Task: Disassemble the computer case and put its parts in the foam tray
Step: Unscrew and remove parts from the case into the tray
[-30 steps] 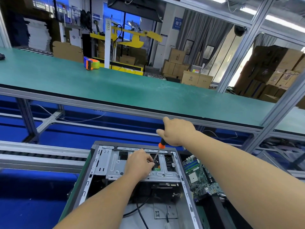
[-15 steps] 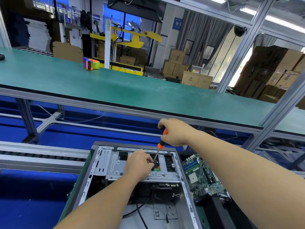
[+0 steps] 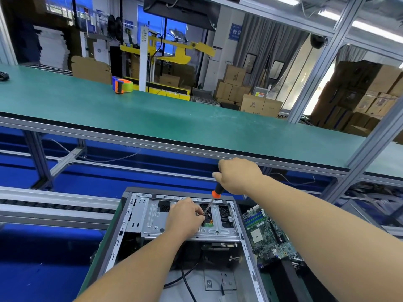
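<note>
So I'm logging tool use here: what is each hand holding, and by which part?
Right hand grips the screwdriver by its handle; left hand pinches its shaft near the tip.

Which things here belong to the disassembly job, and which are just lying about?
In the job: computer case; screwdriver, gripped by the right hand; left hand steadying its tip at the metal bracket; motherboard beside the case.

Lying about: tape dispenser on the green bench; cardboard boxes behind.

Bare metal computer case (image 3: 150, 216); matt green benchtop (image 3: 152, 118).
</note>
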